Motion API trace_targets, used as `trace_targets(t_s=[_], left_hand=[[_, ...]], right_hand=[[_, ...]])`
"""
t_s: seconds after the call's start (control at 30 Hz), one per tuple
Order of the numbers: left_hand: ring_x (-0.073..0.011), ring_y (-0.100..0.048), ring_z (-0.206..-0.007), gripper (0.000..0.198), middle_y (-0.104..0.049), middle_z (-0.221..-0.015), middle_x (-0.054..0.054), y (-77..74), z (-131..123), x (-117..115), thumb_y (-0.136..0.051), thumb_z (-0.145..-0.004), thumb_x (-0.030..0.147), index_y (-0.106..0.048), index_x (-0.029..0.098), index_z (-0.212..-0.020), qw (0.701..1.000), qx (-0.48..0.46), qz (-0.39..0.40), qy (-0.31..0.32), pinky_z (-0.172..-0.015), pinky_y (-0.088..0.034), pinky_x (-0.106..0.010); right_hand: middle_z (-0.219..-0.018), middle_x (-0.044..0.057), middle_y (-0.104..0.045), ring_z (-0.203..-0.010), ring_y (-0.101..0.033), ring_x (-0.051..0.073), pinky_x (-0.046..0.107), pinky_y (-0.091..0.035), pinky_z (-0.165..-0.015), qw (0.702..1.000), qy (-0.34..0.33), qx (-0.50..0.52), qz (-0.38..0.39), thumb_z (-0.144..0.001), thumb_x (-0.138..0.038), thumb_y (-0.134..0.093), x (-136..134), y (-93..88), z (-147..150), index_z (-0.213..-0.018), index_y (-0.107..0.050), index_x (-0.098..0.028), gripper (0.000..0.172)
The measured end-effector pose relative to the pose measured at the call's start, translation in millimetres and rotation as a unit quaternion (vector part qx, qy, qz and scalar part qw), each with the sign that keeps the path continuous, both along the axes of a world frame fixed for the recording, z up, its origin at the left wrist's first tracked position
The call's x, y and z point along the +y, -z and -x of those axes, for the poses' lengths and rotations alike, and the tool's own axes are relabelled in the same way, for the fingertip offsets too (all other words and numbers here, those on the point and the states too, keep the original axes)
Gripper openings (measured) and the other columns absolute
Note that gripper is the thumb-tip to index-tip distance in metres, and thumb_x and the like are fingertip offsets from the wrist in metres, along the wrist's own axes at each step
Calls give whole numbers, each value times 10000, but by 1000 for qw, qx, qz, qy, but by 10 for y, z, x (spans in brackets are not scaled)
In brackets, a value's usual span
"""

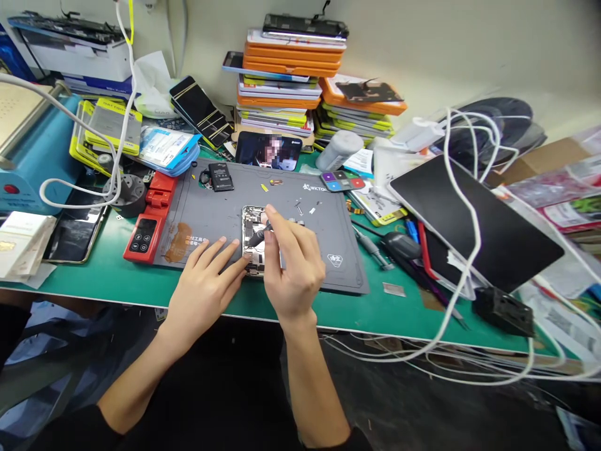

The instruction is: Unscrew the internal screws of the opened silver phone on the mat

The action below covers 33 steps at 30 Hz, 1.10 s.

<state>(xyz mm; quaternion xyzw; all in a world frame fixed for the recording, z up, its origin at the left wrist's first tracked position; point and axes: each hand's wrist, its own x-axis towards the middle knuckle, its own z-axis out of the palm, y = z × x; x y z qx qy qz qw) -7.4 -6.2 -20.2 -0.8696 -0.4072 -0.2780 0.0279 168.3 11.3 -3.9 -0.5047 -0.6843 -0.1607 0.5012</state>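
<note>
An opened phone [255,257], its inner parts bare, lies on the grey work mat [216,213] before me. My left hand [203,291] rests flat on the mat with its fingers spread, the fingertips touching the phone's left edge. Above the phone, my right hand [297,263] pinches a dark slim tool [257,238] that slants down to the left over the phone. What kind of tool it is I cannot make out. A black phone battery [220,177] lies farther back on the mat, and small loose parts [300,208] are scattered to the right.
A phone with a lit screen [268,150] leans behind the mat, before stacked orange and yellow boxes [282,94]. At left stands a red device [145,235]. On the right are a screwdriver [373,249], a black panel [479,219] and a looping white cable [469,250].
</note>
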Motion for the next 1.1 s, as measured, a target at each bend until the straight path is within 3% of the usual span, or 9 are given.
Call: trace_targets(t_s=[0.1,0.23,0.33,0.4,0.5,0.6,0.8,0.97,1.1], left_hand=[[-344,-672,-1398,303,-747,-1446,-108,-6,-4,5,-560,-1133,256,-760,185,-1349,1000,1,2,-3,-1185,-533,-559],[-342,-674,-1399,311,-743,-1455,-107,-11,-6,10,-551,-1137,264,-753,184,-1360,1000,5,-2,-3,-1180,-541,-558],[-341,-670,-1406,301,-732,-1474,-104,-10,0,8,-563,-1132,259,-752,192,-1357,1000,6,-2,-5,-1180,-544,-562],[-340,-666,-1412,292,-725,-1486,-102,-8,4,6,-574,-1125,246,-751,192,-1351,1000,6,1,-3,-1185,-541,-566],[-341,-655,-1427,295,-712,-1505,-104,-9,6,6,-590,-1117,234,-735,189,-1369,1000,7,2,2,-1197,-531,-572],[-346,-659,-1423,284,-718,-1495,-110,-16,8,-3,-610,-1107,233,-731,191,-1360,1000,3,-4,3,-1191,-535,-581],[-248,-793,-1138,103,-810,-1321,-63,-31,13,-56,-683,-1050,158,-747,208,-1114,996,-82,-30,30,-1037,-628,-440],[-263,-777,-1158,145,-815,-1288,-68,-52,-8,-55,-671,-1064,166,-724,199,-1195,998,-49,-32,24,-1018,-611,-442],[-287,-748,-1180,274,-776,-1366,-97,-91,-16,-40,-699,-1072,258,-712,208,-1341,1000,-12,-10,15,-1004,-595,-465]], right_hand=[[-1192,75,-844,-1023,-776,195,337,-630,-961,1000,-11,3,15,-1051,-126,-601,-16,24,4,-1566,-587,-282,538],[-1349,83,-800,-1061,-782,194,342,-669,-928,996,-45,41,63,-1061,-165,-607,-42,84,9,-1638,-473,-298,606],[-1394,86,-769,-1014,-798,195,355,-692,-867,992,-25,107,57,-1074,-204,-589,-97,108,-54,-1625,-468,-326,577],[-1371,116,-753,-1026,-802,230,382,-696,-804,986,15,164,35,-1077,-240,-580,-153,99,-157,-1608,-485,-315,544],[-1109,120,-748,-887,-772,239,385,-652,-695,965,72,248,35,-1083,-312,-567,-236,70,-390,-1597,-495,-276,520],[-985,107,-699,-742,-683,217,388,-569,-650,946,146,286,49,-1067,-406,-593,-287,76,-628,-1631,-442,-226,611],[-1096,108,-652,-619,-557,129,332,-511,-572,898,140,378,176,-1026,-447,-608,-289,159,-809,-1578,-521,-247,594],[-1025,83,-642,-610,-512,152,348,-504,-575,897,149,378,172,-1055,-494,-528,-302,138,-794,-1677,-398,-259,678],[-943,74,-647,-715,-556,187,364,-511,-681,915,173,331,152,-1074,-494,-505,-325,157,-801,-1535,-600,-211,549]])
